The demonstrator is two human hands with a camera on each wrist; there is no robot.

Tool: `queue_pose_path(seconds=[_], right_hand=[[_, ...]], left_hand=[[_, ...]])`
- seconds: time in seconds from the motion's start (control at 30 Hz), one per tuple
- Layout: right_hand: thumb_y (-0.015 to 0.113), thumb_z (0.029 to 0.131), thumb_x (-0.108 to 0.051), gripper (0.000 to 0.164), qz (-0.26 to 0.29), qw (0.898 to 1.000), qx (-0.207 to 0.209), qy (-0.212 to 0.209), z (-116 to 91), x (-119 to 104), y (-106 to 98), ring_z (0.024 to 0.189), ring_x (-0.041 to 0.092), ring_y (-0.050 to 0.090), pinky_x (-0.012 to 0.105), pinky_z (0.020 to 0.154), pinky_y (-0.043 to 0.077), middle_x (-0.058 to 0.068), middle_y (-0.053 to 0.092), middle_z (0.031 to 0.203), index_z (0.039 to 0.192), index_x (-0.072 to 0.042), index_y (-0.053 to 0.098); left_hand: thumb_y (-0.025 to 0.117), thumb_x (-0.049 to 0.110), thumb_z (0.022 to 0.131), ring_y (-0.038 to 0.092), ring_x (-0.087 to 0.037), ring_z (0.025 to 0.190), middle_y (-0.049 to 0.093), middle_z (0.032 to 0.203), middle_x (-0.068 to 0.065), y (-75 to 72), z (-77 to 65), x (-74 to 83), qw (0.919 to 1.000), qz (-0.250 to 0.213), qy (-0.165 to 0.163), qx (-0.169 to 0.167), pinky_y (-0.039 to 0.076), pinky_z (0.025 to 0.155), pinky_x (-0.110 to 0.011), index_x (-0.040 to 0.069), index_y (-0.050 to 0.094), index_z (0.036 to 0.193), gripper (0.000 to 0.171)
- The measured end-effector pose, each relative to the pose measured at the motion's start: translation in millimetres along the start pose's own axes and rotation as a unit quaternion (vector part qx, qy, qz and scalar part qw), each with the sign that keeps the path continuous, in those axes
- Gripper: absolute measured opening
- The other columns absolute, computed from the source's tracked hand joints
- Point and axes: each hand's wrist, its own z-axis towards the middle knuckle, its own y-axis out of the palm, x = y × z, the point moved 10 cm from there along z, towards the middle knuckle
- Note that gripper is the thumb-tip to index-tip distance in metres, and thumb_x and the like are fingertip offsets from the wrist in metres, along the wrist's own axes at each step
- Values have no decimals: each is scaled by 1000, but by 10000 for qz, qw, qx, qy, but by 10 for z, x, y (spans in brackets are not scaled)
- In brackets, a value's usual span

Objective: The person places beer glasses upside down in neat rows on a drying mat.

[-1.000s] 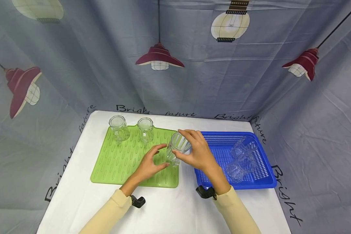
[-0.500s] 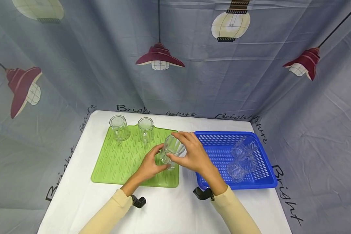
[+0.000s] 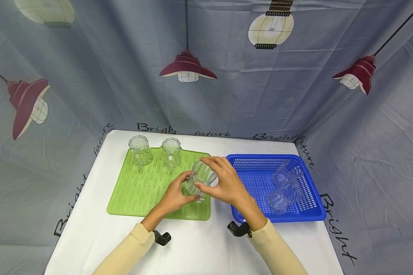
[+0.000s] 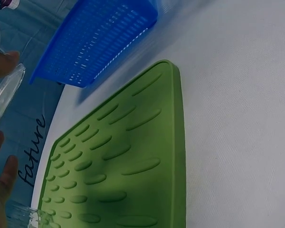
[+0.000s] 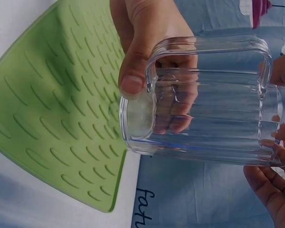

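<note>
my head view is bright; both wrist views reach me dimmer, with soft shadow on the mat, glints along the mug.

Grey-blue curtain hangs in folds behind the far edge of the white worktop and along its left and right edges, printed with maroon lamps, pale lanterns and, low down, black lettering.

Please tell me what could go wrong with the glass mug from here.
The smooth glass mug could slip, since the left hand and right hand hold it with their fingers, raised above the green mat. Moved too far left, it might also knock the nearest standing mug.
</note>
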Motion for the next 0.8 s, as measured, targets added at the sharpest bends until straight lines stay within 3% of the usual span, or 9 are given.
queue_pose_path(seconds=[0.2,0.37,0.63,0.8], right_hand=[[89,84,-43,76,112,9999,3,3,9,43,-62,115,21,65,42,93,60,3,68,142,151,-20,61],[88,87,-43,77,354,9992,-185,94,-41,96,-50,104,21,68,39,87,60,2,67,143,154,-20,58],[90,87,-38,82,847,9927,-731,448,-111,270,-24,114,17,70,45,98,63,4,66,146,158,-25,53],[90,87,-35,83,1168,9858,-1060,581,-174,367,15,118,23,72,46,103,63,6,66,144,160,-25,51]], left_hand=[[94,25,84,59,-41,142,60,154,-9,-70,17,37,9997,47,217,108,53,113,-65,19,51,156,84],[95,22,83,58,-37,144,59,156,-6,-129,-21,10,9998,66,205,53,52,117,-62,21,51,154,84],[93,7,77,61,-28,137,63,147,-2,-247,-46,69,9994,51,304,167,54,116,-53,24,54,151,85],[93,8,77,63,-25,131,62,144,-1,-325,-77,107,9992,69,360,158,57,110,-46,26,55,151,85]])
